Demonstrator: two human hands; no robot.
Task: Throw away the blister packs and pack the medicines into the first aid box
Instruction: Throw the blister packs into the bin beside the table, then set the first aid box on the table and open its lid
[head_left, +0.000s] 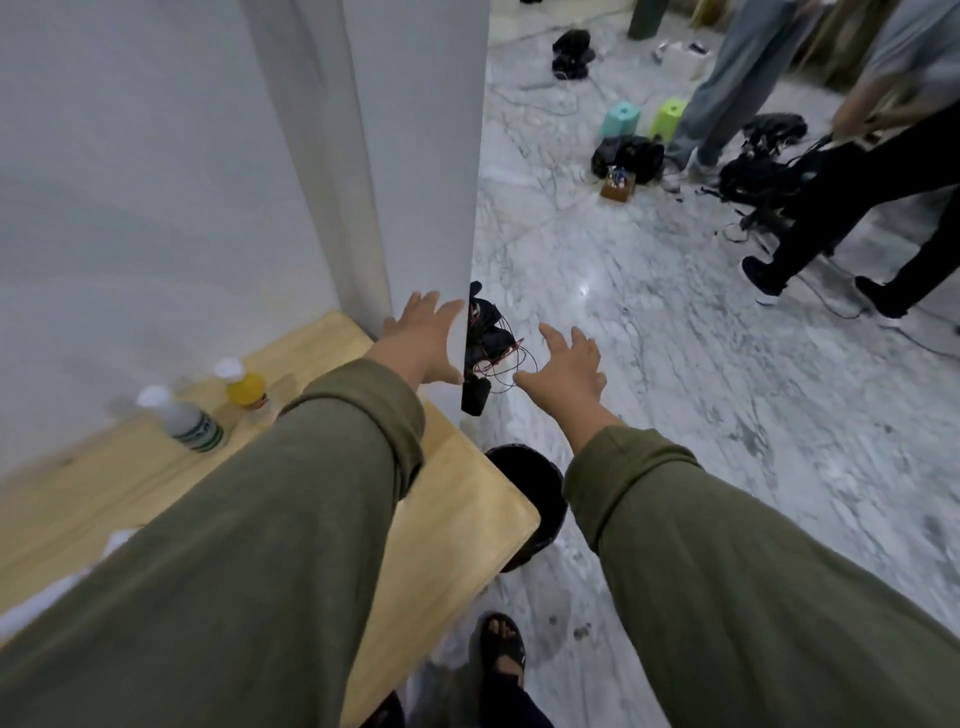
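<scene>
Both my arms in olive sleeves stretch forward. My left hand (423, 340) is open with fingers spread, over the far corner of the wooden table (462, 499), beside a grey partition edge. My right hand (563, 371) is open too, palm down, out over the marble floor and holding nothing. A black bin (540, 499) stands on the floor just past the table's right corner, below and between my forearms. Two bottles stand on the table at the left: a white one with a green label (189, 423) and a yellow one with a white cap (244, 387). No blister pack or first aid box shows.
A grey partition wall (415, 156) rises behind the table. Black gear with red wires (491, 348) lies at its foot. Two people's legs (831, 208) stand at the far right among bags, cables and small teal and green stools. My sandalled foot (501, 647) is below.
</scene>
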